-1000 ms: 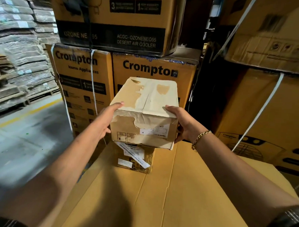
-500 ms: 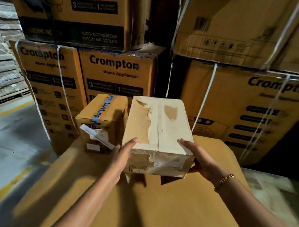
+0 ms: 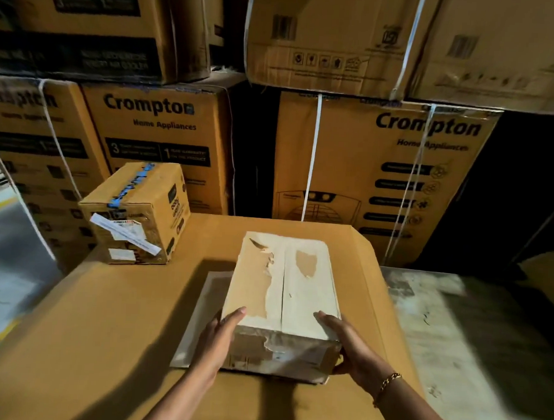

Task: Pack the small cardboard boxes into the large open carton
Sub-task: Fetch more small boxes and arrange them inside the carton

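Note:
A pale small box [image 3: 301, 284] with torn white paper on its top sits low over a large flat brown cardboard surface [image 3: 105, 329], near its front. My left hand [image 3: 219, 340] grips its left near corner with the thumb on top. My right hand [image 3: 355, 353] grips the right near corner, a gold bracelet on that wrist. A flat grey sheet [image 3: 201, 308] lies partly under the box. I cannot tell whether the box touches it. A second small brown box [image 3: 142, 210] with blue tape and white labels stands at the surface's back left corner.
Tall stacks of strapped Crompton cartons [image 3: 158, 134] form a wall behind the surface, with more at the right [image 3: 382, 157] and a dark gap between them. Concrete floor [image 3: 454, 328] shows to the right, and floor with a yellow line to the left.
The pale box has come down from above the brown box and moved right and toward me, ending low over the cardboard surface. Both hands kept their hold.

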